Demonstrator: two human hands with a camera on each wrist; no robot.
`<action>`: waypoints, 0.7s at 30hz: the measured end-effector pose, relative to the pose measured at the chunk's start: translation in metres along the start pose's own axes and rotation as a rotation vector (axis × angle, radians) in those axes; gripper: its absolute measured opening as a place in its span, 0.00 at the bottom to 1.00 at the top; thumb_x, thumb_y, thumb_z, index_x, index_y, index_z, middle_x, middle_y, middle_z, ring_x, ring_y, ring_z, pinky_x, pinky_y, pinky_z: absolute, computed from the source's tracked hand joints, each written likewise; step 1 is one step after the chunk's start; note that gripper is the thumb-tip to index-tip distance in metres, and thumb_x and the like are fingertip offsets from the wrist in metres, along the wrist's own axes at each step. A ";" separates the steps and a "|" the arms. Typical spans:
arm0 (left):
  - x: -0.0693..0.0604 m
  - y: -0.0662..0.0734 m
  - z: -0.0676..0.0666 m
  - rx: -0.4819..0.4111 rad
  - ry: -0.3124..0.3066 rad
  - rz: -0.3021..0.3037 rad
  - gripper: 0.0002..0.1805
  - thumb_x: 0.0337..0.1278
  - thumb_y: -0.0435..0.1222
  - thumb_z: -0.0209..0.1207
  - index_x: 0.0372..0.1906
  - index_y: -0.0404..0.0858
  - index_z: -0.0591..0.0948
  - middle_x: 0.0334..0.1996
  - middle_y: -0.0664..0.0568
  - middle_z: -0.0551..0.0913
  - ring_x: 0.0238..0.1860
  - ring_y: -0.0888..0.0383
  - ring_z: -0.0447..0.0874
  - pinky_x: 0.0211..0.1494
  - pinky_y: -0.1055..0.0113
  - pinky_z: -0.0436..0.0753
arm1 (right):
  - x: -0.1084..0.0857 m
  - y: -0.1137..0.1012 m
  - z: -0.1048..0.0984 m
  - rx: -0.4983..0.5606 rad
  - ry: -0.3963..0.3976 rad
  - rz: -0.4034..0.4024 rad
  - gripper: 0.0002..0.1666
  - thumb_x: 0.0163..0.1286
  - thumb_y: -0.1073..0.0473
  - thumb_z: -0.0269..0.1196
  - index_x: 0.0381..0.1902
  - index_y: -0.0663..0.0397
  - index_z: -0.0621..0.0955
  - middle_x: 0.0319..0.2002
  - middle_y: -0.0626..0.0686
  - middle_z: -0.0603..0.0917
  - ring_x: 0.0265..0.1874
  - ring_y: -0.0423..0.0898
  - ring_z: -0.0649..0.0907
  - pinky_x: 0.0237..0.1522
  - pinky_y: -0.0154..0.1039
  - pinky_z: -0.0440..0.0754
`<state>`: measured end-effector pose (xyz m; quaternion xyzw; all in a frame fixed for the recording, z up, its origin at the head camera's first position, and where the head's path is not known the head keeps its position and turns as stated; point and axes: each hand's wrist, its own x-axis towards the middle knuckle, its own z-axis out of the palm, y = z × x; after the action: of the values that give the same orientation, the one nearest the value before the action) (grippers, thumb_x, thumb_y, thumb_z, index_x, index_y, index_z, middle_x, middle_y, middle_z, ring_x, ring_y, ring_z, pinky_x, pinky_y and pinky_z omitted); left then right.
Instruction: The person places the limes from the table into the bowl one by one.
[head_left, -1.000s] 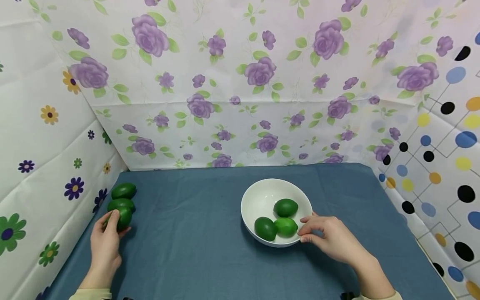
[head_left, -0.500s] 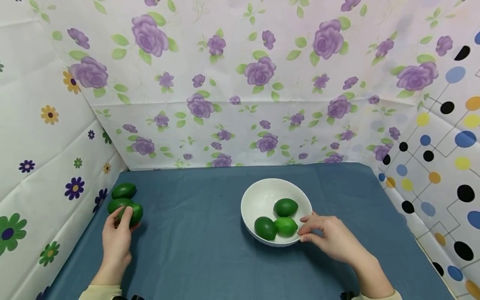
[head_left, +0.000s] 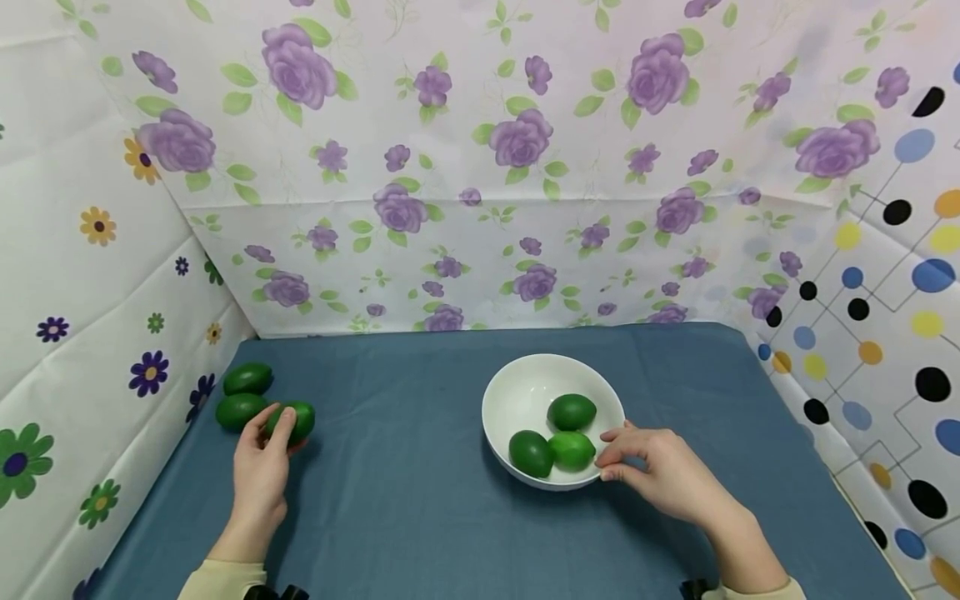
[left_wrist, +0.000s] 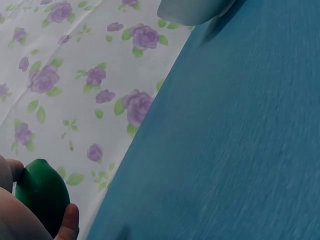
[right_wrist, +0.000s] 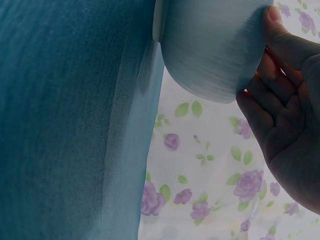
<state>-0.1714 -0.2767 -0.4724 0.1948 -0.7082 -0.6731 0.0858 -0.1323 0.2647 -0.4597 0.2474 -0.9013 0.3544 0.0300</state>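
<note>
While the right hand (head_left: 662, 473) pinches the bowl (head_left: 517, 402), seemingly for steadiness, left of it the left hand (head_left: 260, 468) grips a green fruit (head_left: 303, 420).

- Left hand (head_left: 259, 477) is partly covering its green fruit (head_left: 303, 420).
- Left wrist view: top edge is cropping the white bowl (left_wrist: 195, 11).
- Right wrist view: right edge is cutting off right hand (right_wrist: 290, 117).
- Head view: bottom edge is trimming both sleeves (head_left: 222, 578).
</note>
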 end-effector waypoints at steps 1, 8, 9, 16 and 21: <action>-0.001 -0.001 0.002 0.002 -0.009 0.001 0.39 0.80 0.55 0.57 0.83 0.41 0.62 0.59 0.54 0.69 0.52 0.62 0.75 0.53 0.74 0.84 | 0.000 0.000 0.000 -0.002 -0.002 0.001 0.08 0.63 0.55 0.79 0.39 0.36 0.93 0.42 0.28 0.89 0.62 0.43 0.85 0.73 0.50 0.72; -0.007 -0.003 0.018 0.014 -0.058 0.027 0.39 0.81 0.53 0.57 0.83 0.38 0.62 0.58 0.49 0.69 0.51 0.60 0.76 0.54 0.71 0.85 | 0.000 0.000 -0.001 -0.004 -0.005 -0.001 0.08 0.63 0.55 0.79 0.39 0.36 0.93 0.42 0.28 0.89 0.62 0.43 0.85 0.73 0.51 0.72; -0.008 -0.003 0.020 0.016 -0.065 0.031 0.39 0.81 0.53 0.57 0.83 0.38 0.62 0.59 0.49 0.69 0.51 0.60 0.75 0.55 0.70 0.85 | 0.001 0.000 -0.001 -0.004 -0.004 -0.002 0.08 0.63 0.55 0.79 0.39 0.36 0.93 0.42 0.28 0.89 0.61 0.43 0.85 0.73 0.52 0.72; -0.017 0.003 0.037 -0.009 -0.103 0.024 0.38 0.81 0.55 0.56 0.82 0.39 0.64 0.60 0.48 0.69 0.54 0.57 0.76 0.60 0.66 0.84 | 0.000 0.000 -0.001 -0.001 -0.004 -0.002 0.07 0.63 0.55 0.79 0.39 0.36 0.93 0.42 0.28 0.89 0.62 0.43 0.85 0.73 0.51 0.72; -0.022 0.007 0.049 -0.042 -0.142 0.025 0.37 0.82 0.54 0.55 0.82 0.38 0.63 0.62 0.47 0.69 0.58 0.55 0.75 0.63 0.64 0.84 | 0.000 0.001 -0.001 0.001 -0.003 -0.006 0.08 0.63 0.55 0.79 0.39 0.36 0.93 0.42 0.29 0.89 0.62 0.43 0.85 0.73 0.51 0.72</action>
<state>-0.1711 -0.2225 -0.4665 0.1360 -0.7007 -0.6988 0.0477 -0.1330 0.2658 -0.4601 0.2508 -0.9004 0.3544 0.0296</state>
